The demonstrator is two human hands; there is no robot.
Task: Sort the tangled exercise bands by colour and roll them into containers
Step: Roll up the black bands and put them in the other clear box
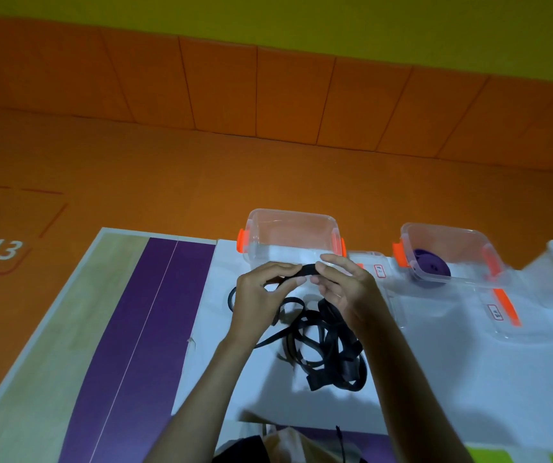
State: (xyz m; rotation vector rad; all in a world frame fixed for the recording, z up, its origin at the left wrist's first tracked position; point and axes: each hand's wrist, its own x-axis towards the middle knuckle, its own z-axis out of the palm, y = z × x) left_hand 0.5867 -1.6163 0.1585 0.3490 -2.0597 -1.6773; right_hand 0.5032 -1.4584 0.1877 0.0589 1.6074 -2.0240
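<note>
Floppiness is the main thing with this black band (306, 270): it looks like thin flat stretchy strap, light and with zero stiffness, so I'd guess it sags and twists the second you loosen up. Probably more grippy than slippery too, so it'll catch on its own loops. Doesn't look fragile at all. Best hold imo is a flat pinch at a free end, keeping a bit of tension while rolling.

That's about what's happening. The left hand (261, 295) has its fingers curled and pinches the strap between thumb and fingertips. The right hand (345, 289) pinches the same short stretch just beside it. Can't tell if that bit is the actual end. It's held up off the table, just in front of the empty tub (288, 215) with orange clips.

The rest trails down into a heap (321, 345) on the white sheet (435, 379), between the wrists. It's matte black and narrow like a ribbon, with loads of crossing loops, and I can't tell if it's one band or several. The second tub (442, 228) to the right holds a purple roll (430, 265)
</note>
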